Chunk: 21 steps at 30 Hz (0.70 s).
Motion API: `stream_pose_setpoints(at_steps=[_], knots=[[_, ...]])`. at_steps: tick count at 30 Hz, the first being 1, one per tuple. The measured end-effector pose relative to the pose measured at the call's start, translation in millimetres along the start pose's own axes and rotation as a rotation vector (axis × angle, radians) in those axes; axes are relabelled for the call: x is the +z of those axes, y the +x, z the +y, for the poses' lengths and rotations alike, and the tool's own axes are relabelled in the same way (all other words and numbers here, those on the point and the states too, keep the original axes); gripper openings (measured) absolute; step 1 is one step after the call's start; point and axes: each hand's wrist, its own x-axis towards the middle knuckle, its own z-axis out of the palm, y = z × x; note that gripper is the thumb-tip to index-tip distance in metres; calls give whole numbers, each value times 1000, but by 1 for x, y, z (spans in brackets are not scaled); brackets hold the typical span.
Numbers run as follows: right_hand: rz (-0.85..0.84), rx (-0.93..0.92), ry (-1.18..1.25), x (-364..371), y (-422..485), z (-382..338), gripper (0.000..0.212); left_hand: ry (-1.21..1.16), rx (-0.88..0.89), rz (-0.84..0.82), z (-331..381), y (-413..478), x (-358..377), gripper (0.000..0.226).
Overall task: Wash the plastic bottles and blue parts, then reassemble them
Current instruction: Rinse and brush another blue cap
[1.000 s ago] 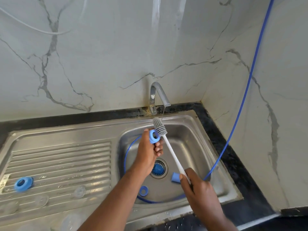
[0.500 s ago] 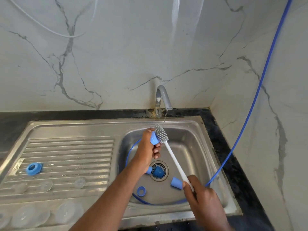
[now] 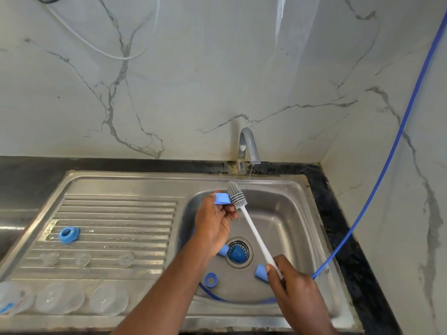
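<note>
Sink (image 3: 285,187): hands apart over the basin. Right hand (image 3: 295,293) clamps the brush (image 3: 254,230) handle end. Shaft runs diagonally up-left, bristles touching the blue part (image 3: 222,199) pinched in the left hand (image 3: 215,221), just beside the tap (image 3: 249,146) trickle. Left hand is nearer.

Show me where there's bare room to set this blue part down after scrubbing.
Free: the ribbed drainboard between the blue ring and the basin, behind the row of small clear lids; also the basin floor right of the drain. Crowded: the drainboard's front edge, with large clear pieces, and around the drain, where blue parts and the blue hose lie.
</note>
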Motion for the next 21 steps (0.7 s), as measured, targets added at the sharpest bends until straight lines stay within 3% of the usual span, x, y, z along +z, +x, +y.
stream_pose_setpoints(at_steps=[9,14,21], knots=[[-37,-22,21,4,9,1,19,-126,-30,-16,4,7,-5,33],[-59,-19,34,3,10,5,15,-163,-40,-88,4,9,-7,22],[-54,-36,32,1,6,9,19,-62,-28,-160,-1,10,-9,27]])
